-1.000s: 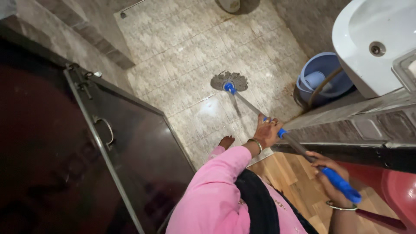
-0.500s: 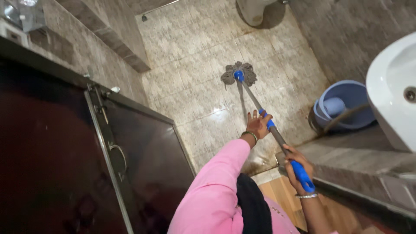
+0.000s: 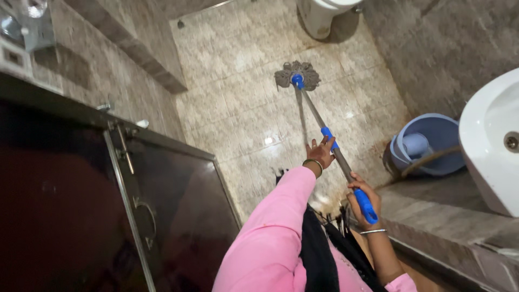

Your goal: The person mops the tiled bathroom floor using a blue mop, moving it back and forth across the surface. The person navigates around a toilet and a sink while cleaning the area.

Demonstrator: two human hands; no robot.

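Both hands grasping the mop handle point(image 3: 339, 159): left hand point(image 3: 320, 152) midway near the blue collar for steering, right hand point(image 3: 363, 199) clenched on the blue end grip for push. Mop head point(image 3: 297, 75) flat on the far tiled floor point(image 3: 238, 108), near the toilet base point(image 3: 319, 15). Blue bucket point(image 3: 430, 141) at right, under the white sink point(image 3: 494, 140).

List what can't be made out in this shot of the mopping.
- Toilet, head view: only its base shows; the top edge cuts it off.
- Sink: cut off by the right edge.
- Blue bucket: its lower part hides behind the ledge.
- Left hand on the mop: palm hidden, grip unclear.
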